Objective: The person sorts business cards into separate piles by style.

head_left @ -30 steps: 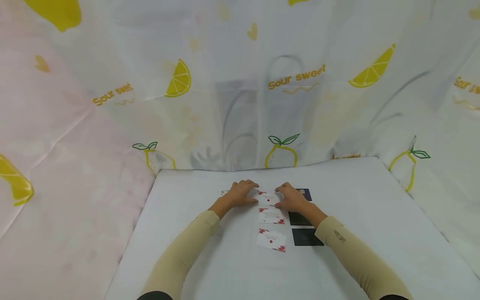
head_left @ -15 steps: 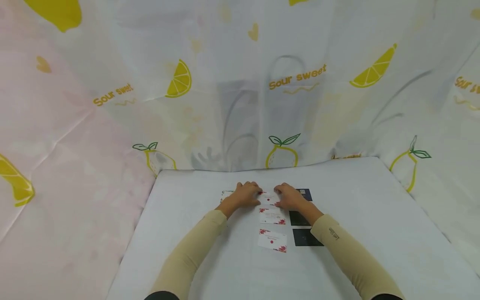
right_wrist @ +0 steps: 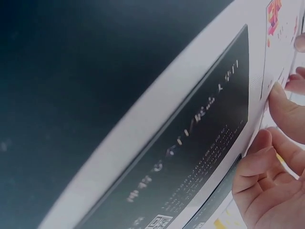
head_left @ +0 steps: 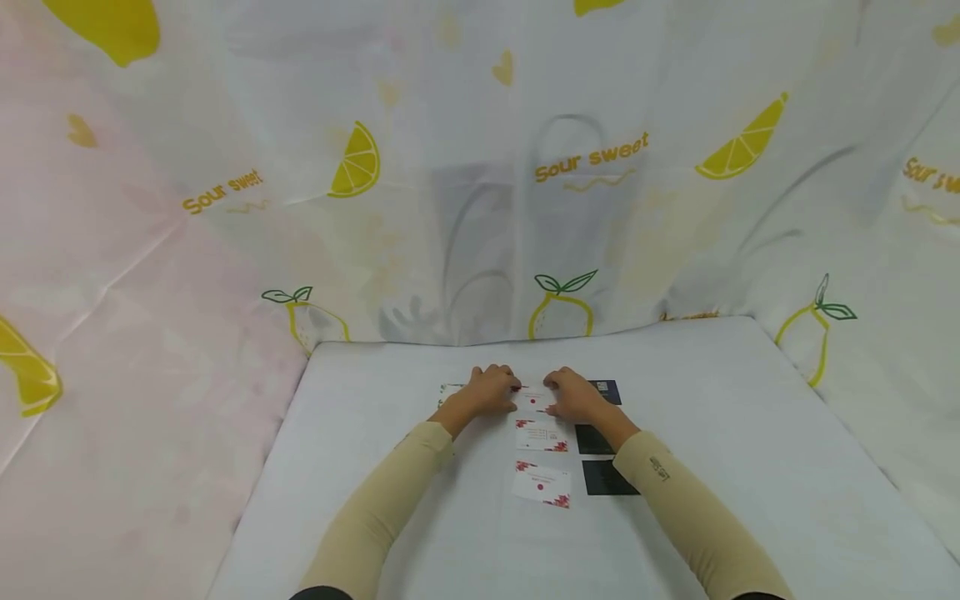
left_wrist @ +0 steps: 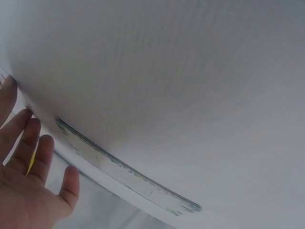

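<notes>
A white card with red flower corners lies far back on the table, between both hands. My left hand is at its left end; in the left wrist view its fingers are fairly straight and apart. The right hand holds the card's right end, thumb near its near edge and index finger near its far edge. In the right wrist view, the other fingers curl beside a dark card. A green-trimmed card lies left of the left hand, mostly hidden by it in the head view.
Two more red-flowered white cards, a middle one and a slightly turned near one, lie in the same column. Right of them runs a column of dark cards, with a near one partly behind the right sleeve. A lemon-print curtain hangs behind the table.
My left hand has moved slightly right, closer to the far white card's left end, uncovering more of the green-trimmed card. The right forearm has shifted slightly left; its hand stays at the card.
</notes>
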A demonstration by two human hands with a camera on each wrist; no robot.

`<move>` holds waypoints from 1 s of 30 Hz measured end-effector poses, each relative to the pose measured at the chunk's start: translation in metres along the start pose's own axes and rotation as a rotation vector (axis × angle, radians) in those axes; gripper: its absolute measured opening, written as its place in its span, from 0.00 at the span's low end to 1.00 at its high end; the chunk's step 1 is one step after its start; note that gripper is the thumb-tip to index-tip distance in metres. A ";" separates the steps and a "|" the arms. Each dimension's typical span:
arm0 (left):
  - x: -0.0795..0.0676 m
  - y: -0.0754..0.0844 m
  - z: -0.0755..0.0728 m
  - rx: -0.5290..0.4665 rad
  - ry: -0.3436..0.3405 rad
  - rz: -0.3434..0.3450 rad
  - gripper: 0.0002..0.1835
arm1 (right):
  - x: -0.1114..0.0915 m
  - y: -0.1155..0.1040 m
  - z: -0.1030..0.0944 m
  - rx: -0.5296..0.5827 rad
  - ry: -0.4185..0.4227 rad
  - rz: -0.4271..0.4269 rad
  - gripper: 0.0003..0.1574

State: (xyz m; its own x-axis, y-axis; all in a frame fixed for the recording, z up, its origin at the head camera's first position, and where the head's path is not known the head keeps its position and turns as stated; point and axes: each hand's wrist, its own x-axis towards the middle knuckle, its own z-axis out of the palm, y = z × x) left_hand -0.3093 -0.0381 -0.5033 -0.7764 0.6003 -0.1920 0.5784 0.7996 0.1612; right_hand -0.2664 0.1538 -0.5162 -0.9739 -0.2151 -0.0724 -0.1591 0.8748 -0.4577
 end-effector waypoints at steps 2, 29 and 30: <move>-0.001 -0.001 0.002 0.002 -0.001 -0.001 0.23 | -0.001 0.000 0.003 0.002 -0.005 0.009 0.33; 0.008 -0.002 0.007 0.020 -0.005 -0.007 0.23 | 0.002 0.003 0.004 0.032 -0.003 0.030 0.28; 0.008 -0.001 0.007 0.023 -0.007 -0.006 0.23 | 0.002 0.003 0.004 0.030 -0.005 0.033 0.27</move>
State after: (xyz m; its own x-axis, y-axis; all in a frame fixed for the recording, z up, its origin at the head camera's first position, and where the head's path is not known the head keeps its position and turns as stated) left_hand -0.3146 -0.0340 -0.5119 -0.7782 0.5955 -0.1998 0.5793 0.8033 0.1378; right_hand -0.2686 0.1544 -0.5213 -0.9778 -0.1884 -0.0920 -0.1220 0.8680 -0.4813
